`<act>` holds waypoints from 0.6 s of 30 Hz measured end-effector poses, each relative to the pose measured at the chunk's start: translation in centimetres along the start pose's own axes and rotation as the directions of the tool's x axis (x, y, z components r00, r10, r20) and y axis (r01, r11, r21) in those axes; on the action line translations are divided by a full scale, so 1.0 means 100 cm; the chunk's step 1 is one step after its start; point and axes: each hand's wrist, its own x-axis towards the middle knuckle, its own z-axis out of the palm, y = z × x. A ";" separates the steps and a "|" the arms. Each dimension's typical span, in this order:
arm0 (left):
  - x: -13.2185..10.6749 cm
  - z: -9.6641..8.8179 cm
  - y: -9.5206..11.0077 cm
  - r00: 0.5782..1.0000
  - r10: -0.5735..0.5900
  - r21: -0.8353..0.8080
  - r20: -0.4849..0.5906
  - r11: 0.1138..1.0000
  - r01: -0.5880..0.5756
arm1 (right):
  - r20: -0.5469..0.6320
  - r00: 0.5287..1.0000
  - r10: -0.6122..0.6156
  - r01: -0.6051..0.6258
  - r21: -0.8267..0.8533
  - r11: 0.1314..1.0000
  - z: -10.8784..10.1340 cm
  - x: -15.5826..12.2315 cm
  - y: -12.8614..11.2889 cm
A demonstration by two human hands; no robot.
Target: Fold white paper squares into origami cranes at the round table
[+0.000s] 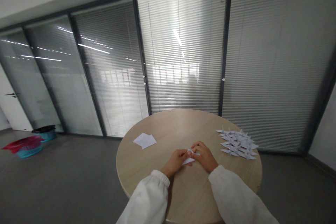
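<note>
Plainly, the biggest thing in view is the glass wall (pixel 273 59), hung with blinds, above a grey floor (pixel 78 171). Near the wall sits a round wooden table (pixel 189 196), and well apart to its left stand two blue baskets, one lined with a red bag (pixel 22 143), the other with a black bag (pixel 43 129). On the right side of the table lies a pile of folded paper pieces (pixel 237 142), with many sharp points sticking out; on the left lie flat white sheets (pixel 148 141), overlapping. Between them, both hands meet low over the tabletop. The left hand (pixel 175 162) is curled nearly closed, its thumb and fingers pinching one side of a small folded paper (pixel 188 161); the right hand (pixel 205 156) is bent over the other side, fingertips pressed on it. The fingers hide most of the creases, so I cannot tell which fold is in hand. To do it well, I would line up the edges before pressing, steady the paper with the left fingers, and run the right thumb firmly along each crease, easing off near thin tips, which could tear.
</note>
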 end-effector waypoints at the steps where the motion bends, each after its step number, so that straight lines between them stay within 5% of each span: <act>1: -0.001 0.000 0.001 1.000 0.008 0.023 -0.008 1.000 -0.007 | 0.000 1.000 -0.004 0.004 -0.003 1.000 0.000 0.000 0.000; 12: -0.001 0.000 0.001 0.997 0.069 0.128 -0.034 0.990 -0.064 | -0.010 1.000 -0.016 0.016 0.003 1.000 0.002 -0.001 0.001; 18: -0.001 -0.001 0.008 0.965 0.221 0.237 -0.145 0.954 -0.183 | -0.045 0.978 0.206 -0.189 0.243 0.952 0.003 0.001 0.002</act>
